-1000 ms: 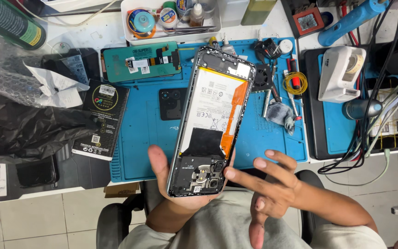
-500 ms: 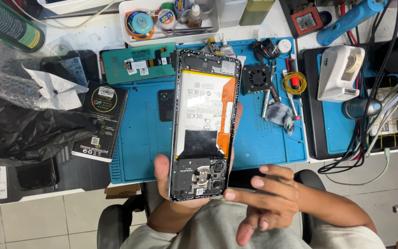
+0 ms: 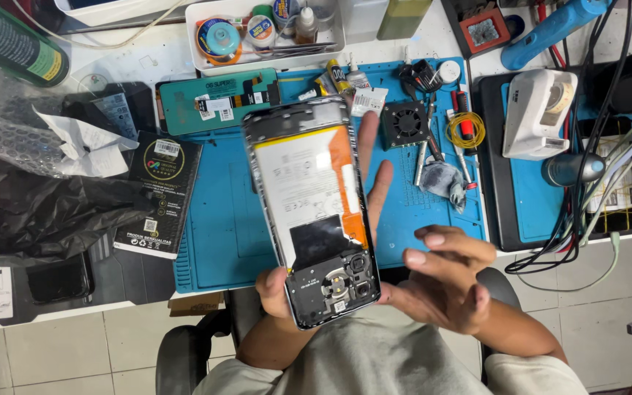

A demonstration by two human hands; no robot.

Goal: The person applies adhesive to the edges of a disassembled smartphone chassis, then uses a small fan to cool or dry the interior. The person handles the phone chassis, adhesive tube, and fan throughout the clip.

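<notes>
Phone [image 3: 314,212] with its back cover off, held up over the blue repair mat [image 3: 213,219] in front of the seated person: that is what both hands are busy with. The left hand [image 3: 279,289] cups it from behind, thumb at the lower left corner by the camera block, long fingers [image 3: 376,183] showing past the right edge, so the grip runs along the frame. The right hand [image 3: 444,281] hovers just beside the lower right corner, fingers loosely curled and holding nothing; whether a fingertip touches the frame I cannot tell.

Judging by how it sits in one hand, the phone is light and stiff, but I would call it fragile like this. The white battery and the orange flex strip lie bare, and the black shield around the camera lenses looks thin. The metal rim is the safe place to take hold, along the long edges, keeping clear of the battery face and the ribbon. Its glass side, turned away, may be slippery against the palm.

Behind it on the mat lie a teal back cover [image 3: 217,101], a small black fan [image 3: 407,123], a coil of yellow wire [image 3: 465,130] and a grey cloth [image 3: 444,179]. A flat black box [image 3: 159,194] sits to the left, half off the mat.
</notes>
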